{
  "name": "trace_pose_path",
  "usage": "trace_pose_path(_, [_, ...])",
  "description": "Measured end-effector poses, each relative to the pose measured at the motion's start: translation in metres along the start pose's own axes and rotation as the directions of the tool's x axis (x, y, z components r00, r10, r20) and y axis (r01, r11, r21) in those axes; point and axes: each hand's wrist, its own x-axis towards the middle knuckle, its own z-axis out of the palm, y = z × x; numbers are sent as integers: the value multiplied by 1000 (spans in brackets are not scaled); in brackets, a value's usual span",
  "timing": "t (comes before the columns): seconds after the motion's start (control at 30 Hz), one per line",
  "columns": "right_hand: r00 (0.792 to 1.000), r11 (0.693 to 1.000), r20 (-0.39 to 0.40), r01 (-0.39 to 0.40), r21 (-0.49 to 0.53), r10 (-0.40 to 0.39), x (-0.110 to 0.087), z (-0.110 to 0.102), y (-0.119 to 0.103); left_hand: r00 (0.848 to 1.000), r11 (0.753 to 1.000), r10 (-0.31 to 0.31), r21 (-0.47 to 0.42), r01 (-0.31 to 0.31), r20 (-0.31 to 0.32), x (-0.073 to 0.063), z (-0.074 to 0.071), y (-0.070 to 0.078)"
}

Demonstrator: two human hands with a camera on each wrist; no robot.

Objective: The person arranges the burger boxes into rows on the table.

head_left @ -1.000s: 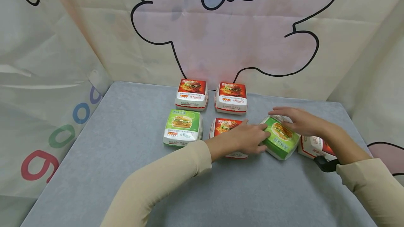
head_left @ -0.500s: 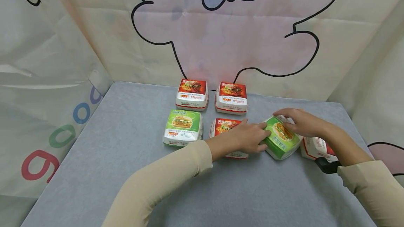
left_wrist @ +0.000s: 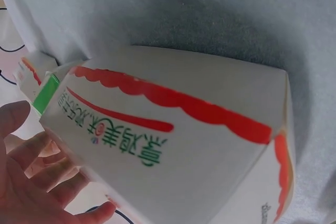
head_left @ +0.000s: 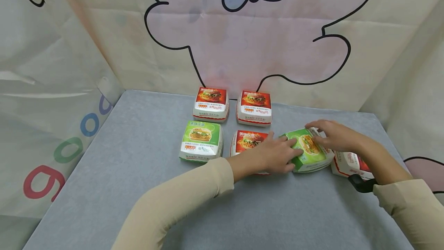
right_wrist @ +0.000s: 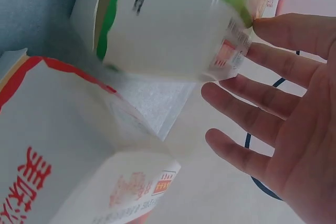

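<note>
A green-topped burger box [head_left: 308, 149] sits at a slant right of centre in the head view, between both hands. My left hand [head_left: 277, 153] reaches over a red-topped burger box [head_left: 248, 140], its spread fingertips resting on the green box's left part. In the left wrist view that red-trimmed box [left_wrist: 173, 114] fills the middle, beside my extended fingers. My right hand [head_left: 334, 136] touches the green box's far right corner, thumb over the top. In the right wrist view, thumb and forefinger meet the green-trimmed box [right_wrist: 173, 30], with the other fingers spread out straight.
Two red-topped boxes, one at the back left [head_left: 211, 103] and one beside it [head_left: 254, 107], stand near the rear edge. Another green-topped box [head_left: 201, 140] sits left. Under my right forearm lies a tilted red-and-white box [head_left: 350, 163]. Printed cloth walls [head_left: 263, 49] enclose the grey table [head_left: 138, 173].
The green-topped box between the hands has turned clockwise, its left corner shifting left. My left fingers have moved further over its top; my right hand has moved slightly right.
</note>
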Motion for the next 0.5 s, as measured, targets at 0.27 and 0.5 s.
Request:
trace_pose_path(0.27, [1000,1000,-6,-2,-19,2,-3,2,4,1000,1000,-5,25,5,4,-1,3,4])
trace_pose_path(0.5, [998,1000,-52,23,12,-23,-2,1,1,1000,1000,15,-21,-15,-1,0,3,2])
